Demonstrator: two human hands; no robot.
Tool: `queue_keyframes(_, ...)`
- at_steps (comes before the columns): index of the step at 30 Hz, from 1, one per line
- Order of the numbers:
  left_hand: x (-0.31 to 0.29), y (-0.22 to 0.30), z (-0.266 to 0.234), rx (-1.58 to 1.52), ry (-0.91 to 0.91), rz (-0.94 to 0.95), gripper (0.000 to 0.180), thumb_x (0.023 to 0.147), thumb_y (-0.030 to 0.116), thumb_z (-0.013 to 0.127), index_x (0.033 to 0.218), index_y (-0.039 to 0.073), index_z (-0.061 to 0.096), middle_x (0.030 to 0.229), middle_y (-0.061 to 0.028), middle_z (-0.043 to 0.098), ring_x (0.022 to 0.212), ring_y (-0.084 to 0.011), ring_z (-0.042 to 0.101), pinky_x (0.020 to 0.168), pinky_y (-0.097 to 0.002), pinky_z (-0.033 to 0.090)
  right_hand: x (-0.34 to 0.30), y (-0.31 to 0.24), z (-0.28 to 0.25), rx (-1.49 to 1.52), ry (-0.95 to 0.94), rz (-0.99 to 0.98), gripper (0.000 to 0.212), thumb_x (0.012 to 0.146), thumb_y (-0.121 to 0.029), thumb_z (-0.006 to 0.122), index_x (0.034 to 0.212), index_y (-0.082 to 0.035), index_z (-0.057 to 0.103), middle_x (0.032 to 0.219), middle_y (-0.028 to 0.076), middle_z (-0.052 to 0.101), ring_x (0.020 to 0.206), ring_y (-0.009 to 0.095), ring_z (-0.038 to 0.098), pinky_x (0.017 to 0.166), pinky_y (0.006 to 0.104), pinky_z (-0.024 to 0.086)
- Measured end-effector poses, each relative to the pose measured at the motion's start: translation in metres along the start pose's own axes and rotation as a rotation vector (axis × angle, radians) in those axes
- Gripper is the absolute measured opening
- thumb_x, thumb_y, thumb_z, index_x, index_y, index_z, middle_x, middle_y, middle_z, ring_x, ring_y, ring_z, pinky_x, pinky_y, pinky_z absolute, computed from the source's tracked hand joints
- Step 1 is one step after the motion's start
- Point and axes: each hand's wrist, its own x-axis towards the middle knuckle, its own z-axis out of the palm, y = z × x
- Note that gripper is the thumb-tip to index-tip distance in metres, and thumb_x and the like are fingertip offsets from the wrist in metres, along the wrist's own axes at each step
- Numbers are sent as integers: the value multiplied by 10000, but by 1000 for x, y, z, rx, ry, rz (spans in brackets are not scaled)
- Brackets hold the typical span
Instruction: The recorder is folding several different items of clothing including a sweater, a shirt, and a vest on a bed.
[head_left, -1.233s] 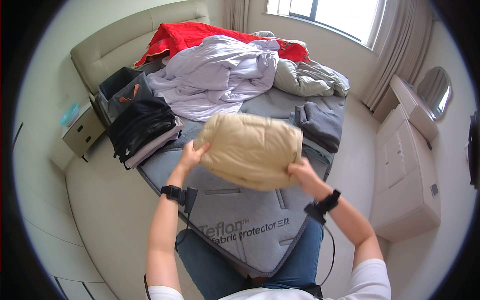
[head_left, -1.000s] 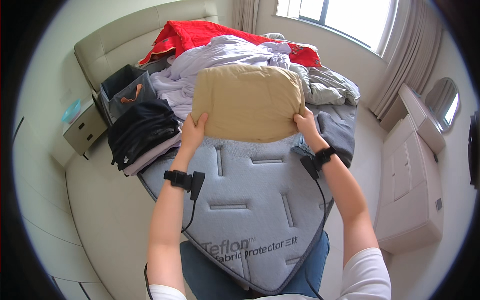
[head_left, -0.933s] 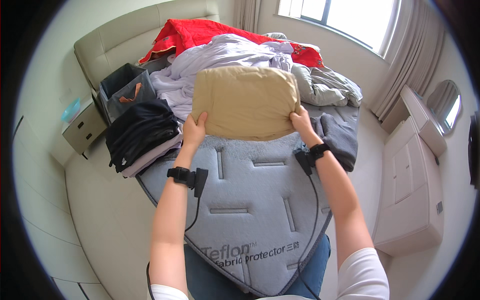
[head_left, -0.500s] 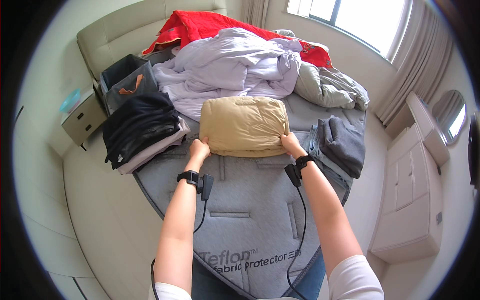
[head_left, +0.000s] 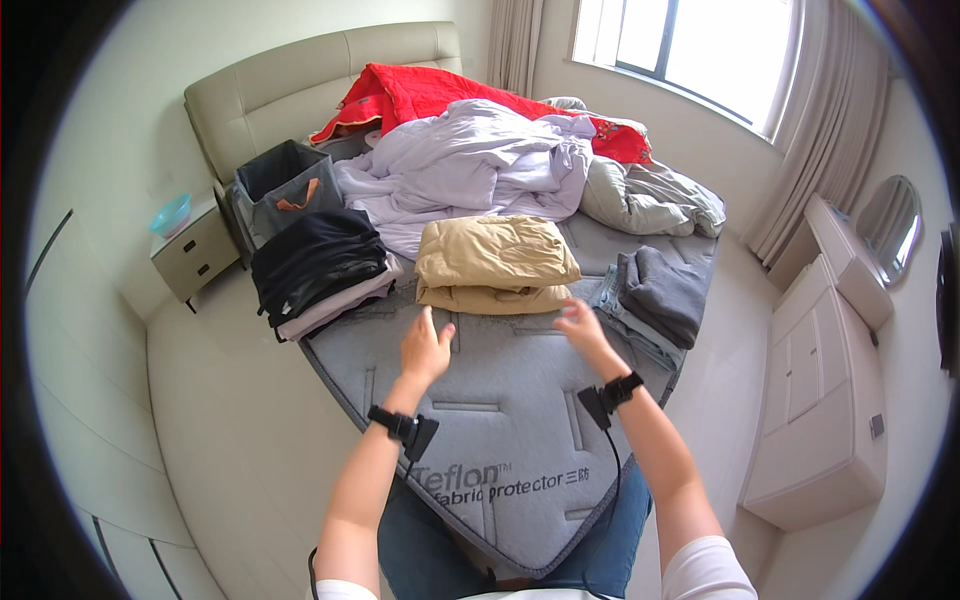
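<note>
A tan padded garment (head_left: pixel 495 253), folded into a thick bundle, lies on the grey mattress (head_left: pixel 470 375). Just off its near left corner is my left hand (head_left: pixel 427 345), fingers apart and holding nothing. My right hand (head_left: pixel 588 332) is close to the bundle's near right corner, also empty, with its fingers spread. To the left rests a pile of folded black and pale pink clothes (head_left: pixel 318 265). Folded dark grey clothing (head_left: pixel 660 292) sits on blue jeans (head_left: pixel 640 335) at the right.
Behind the bundle are a rumpled lavender quilt (head_left: pixel 470 160), a red quilt (head_left: pixel 430 90) and a grey-green quilt (head_left: pixel 640 195). A grey fabric storage box (head_left: pixel 285 190) stands at the left, near a nightstand (head_left: pixel 195 255) with a blue bowl (head_left: pixel 172 213). Pale cabinets (head_left: pixel 815 390) line the right wall.
Both hands have let go of the tan garment and drawn back toward me. The garment stays on the mattress, its folded layers now showing at the front. My view has shifted slightly.
</note>
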Motion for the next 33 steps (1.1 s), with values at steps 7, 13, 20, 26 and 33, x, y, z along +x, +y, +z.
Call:
queue_keyframes(7, -113, 30, -31, 305, -495, -145, 736, 871, 415, 542, 1435, 71, 218, 1490, -81, 264, 1383, -276, 215, 1068, -607, 188, -111, 6, 36, -97, -265, 19, 531, 731, -224, 692, 1206, -49, 531, 1142, 176, 567, 1046, 281, 569, 854, 367, 477)
queue_keyframes(13, -167, 49, -41, 418, -629, -175, 907, 797, 569, 564, 1469, 133, 138, 1537, -80, 72, 1411, -312, 35, 1025, -694, 42, -163, 15, 60, -249, -314, -240, 741, 724, -418, 702, 1319, -56, 450, 1414, 219, 324, 1330, 349, 288, 1069, 402, 277)
queue_keyframes(20, -198, 42, -38, 416, -649, -172, 1058, 722, 753, 490, 1481, 201, 0, 1529, -99, -148, 1387, -345, -183, 977, -696, -124, -199, -11, 71, -719, -549, -219, 1179, 611, -735, 637, 1474, -120, 121, 1530, 159, 40, 1397, 394, -50, 1112, 494, 19)
queue_keyframes(26, -195, 43, -31, 428, -623, -184, 1096, 691, 788, 486, 1478, 224, -27, 1528, -89, -156, 1385, -329, -201, 971, -693, -144, -191, -8, 75, -707, -535, -180, 1259, 535, -752, 672, 1478, -141, 106, 1539, 125, 14, 1398, 390, -68, 1105, 510, 6)
queue_keyframes(33, -195, 37, -26, 415, -624, -182, 1092, 697, 776, 493, 1478, 223, -32, 1526, -97, -164, 1380, -350, -204, 961, -701, -147, -189, 1, 81, -730, -534, -229, 1260, 541, -767, 659, 1471, -113, 117, 1533, 153, 12, 1387, 422, -80, 1095, 542, 23)
